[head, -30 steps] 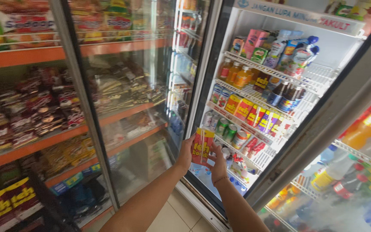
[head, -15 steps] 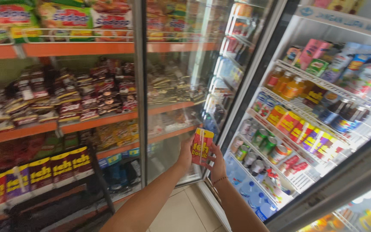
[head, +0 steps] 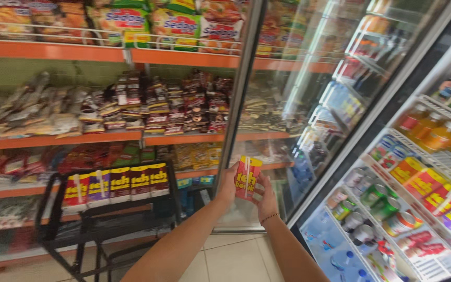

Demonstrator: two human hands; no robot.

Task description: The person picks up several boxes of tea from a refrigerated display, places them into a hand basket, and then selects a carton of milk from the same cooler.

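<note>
Both bare arms are stretching forward from below, the left hand [head: 229, 184] and right hand [head: 265, 197] curling their fingers together in front of the chest.

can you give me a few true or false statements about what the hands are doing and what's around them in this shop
1. Both hands hold one small red and yellow drink carton. True: the left hand grips its left side and the right hand its right.
2. The fridge door is shut. False: the glass door stands swung open, and the fridge shelves are exposed.
3. A black trolley on the left carries a row of cartons. True.
4. The carton rests on a fridge shelf. False: it is held up in the air in front of the open door.
5. The right wrist is bare. False: it wears a thin bracelet.
</note>
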